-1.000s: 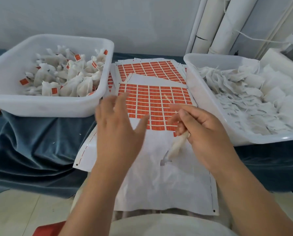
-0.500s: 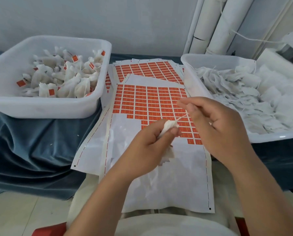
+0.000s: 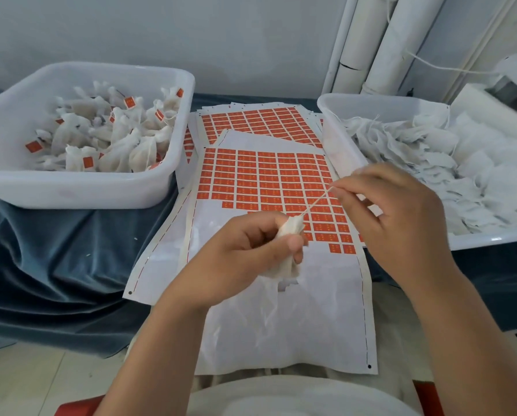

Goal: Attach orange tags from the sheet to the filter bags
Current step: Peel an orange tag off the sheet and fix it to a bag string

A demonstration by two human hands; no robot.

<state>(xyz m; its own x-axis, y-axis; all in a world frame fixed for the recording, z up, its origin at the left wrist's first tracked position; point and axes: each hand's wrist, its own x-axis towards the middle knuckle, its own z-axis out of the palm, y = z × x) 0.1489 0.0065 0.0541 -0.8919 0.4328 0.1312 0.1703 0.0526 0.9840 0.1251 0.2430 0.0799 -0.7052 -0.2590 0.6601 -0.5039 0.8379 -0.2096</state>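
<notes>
left hand [image 3: 248, 250] grips filter bag [image 3: 287, 235]; right hand [image 3: 401, 217] pinches its string [image 3: 317, 202].

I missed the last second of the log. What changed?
The left hand, open and empty before, took the filter bag from the right hand, which now pinches its string and has drawn it out up and rightward. The tag sheet, left bin and right bin stayed put.
</notes>
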